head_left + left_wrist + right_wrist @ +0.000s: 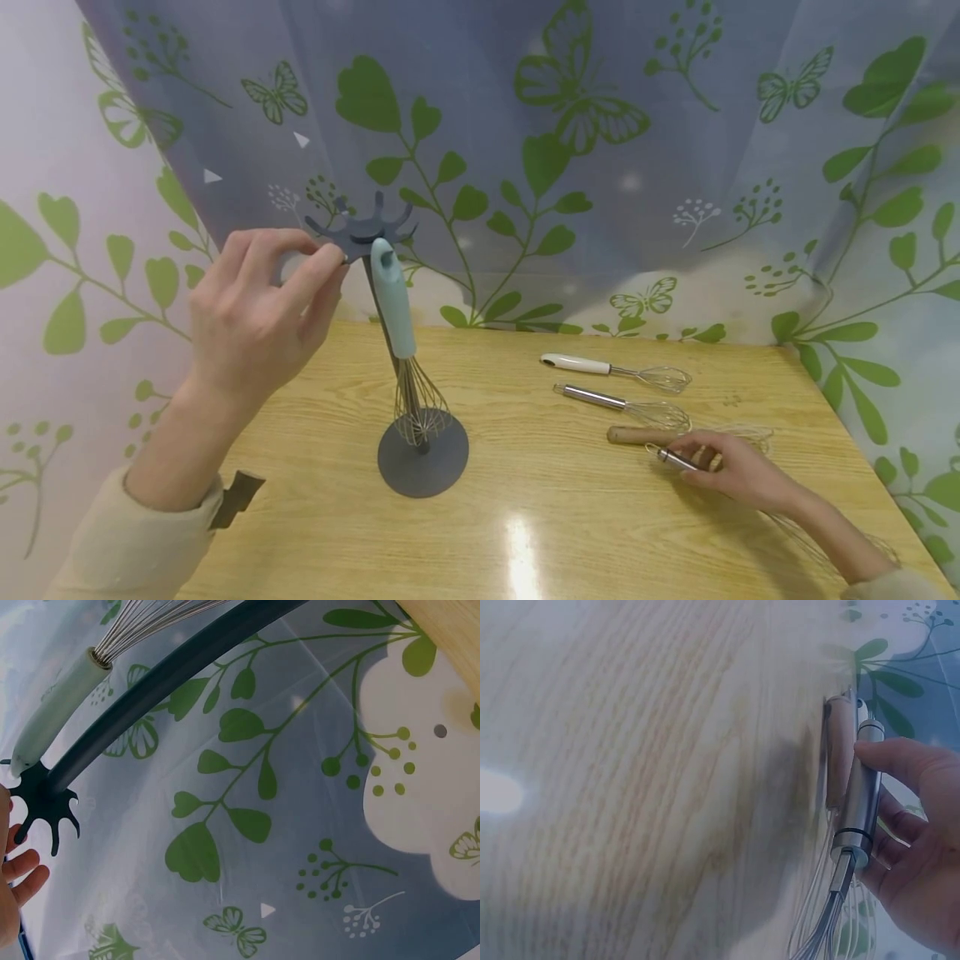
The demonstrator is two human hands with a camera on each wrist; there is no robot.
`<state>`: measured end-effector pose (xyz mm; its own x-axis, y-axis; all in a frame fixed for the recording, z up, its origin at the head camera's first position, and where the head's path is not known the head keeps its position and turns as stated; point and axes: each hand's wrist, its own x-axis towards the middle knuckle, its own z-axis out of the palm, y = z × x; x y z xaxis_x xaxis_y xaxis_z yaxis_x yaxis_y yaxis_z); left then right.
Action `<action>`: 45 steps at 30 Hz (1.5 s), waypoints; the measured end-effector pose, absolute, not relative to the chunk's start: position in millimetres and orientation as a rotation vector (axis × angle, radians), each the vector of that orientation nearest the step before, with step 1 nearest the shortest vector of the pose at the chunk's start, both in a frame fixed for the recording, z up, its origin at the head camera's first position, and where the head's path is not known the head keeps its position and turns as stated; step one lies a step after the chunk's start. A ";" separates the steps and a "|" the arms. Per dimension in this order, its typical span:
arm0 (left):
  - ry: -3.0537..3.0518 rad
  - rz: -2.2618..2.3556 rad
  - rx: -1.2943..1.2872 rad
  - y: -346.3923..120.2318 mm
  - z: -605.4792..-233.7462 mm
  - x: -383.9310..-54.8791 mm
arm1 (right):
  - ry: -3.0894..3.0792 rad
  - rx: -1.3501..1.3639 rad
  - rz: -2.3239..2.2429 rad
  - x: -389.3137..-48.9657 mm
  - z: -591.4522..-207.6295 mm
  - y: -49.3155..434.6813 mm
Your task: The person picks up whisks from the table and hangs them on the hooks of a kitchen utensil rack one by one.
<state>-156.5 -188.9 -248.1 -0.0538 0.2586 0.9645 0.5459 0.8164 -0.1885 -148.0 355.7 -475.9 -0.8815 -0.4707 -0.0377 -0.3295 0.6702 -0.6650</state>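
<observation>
My left hand [258,304] pinches a prong at the top of a dark grey utensil stand [423,467], which has several curved hooks. From one hook hangs a whisk with a pale blue-green handle [395,304], its wires down near the round base. On the right, my right hand [738,471] grips the steel handle of a whisk [864,787], thumb on one side and fingers on the other. Beside it lies a wooden-handled whisk [641,435], partly hidden by the hand. The left wrist view shows the stand's hooks [46,802] at its left edge, next to my fingers.
Behind the right hand, a white-handled whisk [577,363] and another steel-handled whisk [596,397] lie on the wooden table [540,475]. A curtain [480,108] with green leaves and butterflies hangs along the table's back edge.
</observation>
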 end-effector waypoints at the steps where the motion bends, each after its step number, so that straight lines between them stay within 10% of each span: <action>1: -1.642 -0.263 -0.643 -188.8 -248.1 -156.5 | 2.683 -0.653 -1.012 -147.8 -475.1 355.1; 45: -1.631 -0.265 -0.641 -188.9 -248.2 -158.1 | 2.797 -0.761 -1.218 -141.9 -445.2 313.0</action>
<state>-158.1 -188.9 -248.2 -0.0436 0.2533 0.9664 0.5462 0.8160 -0.1893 -141.9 313.0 -445.2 -0.8828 -0.4299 0.1895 -0.4316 0.5828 -0.6885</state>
